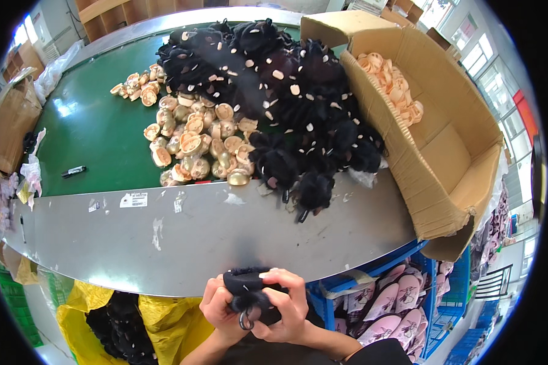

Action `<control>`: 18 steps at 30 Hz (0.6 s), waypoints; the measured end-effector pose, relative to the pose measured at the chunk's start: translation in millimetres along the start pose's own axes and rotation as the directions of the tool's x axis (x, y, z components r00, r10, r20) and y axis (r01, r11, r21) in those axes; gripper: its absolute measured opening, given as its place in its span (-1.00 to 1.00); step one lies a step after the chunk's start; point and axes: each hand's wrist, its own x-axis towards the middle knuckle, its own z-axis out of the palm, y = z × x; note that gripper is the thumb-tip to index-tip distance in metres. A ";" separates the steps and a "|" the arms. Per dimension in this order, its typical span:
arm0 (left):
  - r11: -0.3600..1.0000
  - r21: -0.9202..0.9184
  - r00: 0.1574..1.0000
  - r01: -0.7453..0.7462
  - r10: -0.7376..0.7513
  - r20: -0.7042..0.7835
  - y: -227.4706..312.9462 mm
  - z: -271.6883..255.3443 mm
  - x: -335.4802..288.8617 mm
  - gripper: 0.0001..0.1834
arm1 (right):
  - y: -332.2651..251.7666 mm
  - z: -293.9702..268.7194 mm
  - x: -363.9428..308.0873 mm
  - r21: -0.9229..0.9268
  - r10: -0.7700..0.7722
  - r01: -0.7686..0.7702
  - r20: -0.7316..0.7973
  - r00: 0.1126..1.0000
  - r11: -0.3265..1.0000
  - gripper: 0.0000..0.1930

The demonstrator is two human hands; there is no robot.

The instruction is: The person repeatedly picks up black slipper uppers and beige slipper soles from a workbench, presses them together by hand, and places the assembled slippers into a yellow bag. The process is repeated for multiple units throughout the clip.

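And there it is, left of centre: a white label (133, 200) flat on the grey metal table edge (323, 243), dark printing across it, but far too small to read! Just left of it, a smaller whitish sticker (94, 205), its marks a blur; to its right, a worn pale sticker (179, 202), equally illegible. Down to the lower right now — pink slippers (386, 302) showing dark printed drawings, any lettering lost. Up at the upper right, a pale poster (466, 31), a red panel (522, 115) — no words or numbers readable anywhere.
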 end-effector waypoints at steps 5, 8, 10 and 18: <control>0.950 -0.168 0.952 0.262 -0.225 0.208 -1.7 7.0 3.9 -0.62 | 19.6 -12.9 -7.6 0.045 0.092 -0.095 0.067 0.993 0.994 -0.57; 0.617 -0.512 0.784 0.598 -0.319 0.532 -7.9 3.7 -5.7 -0.38 | 33.8 -31.1 3.1 0.048 0.173 -0.181 0.141 0.975 0.982 -0.63; 0.469 -0.571 0.739 0.674 -0.401 0.542 2.9 5.5 3.8 -0.23 | 39.0 -47.0 12.3 -0.161 0.005 0.034 0.239 0.971 0.986 -0.70; 0.576 -0.364 0.621 0.732 -0.342 0.705 -5.5 7.9 20.4 -0.43 | 41.9 -80.7 36.9 0.007 -0.245 0.277 0.486 0.839 0.961 -0.80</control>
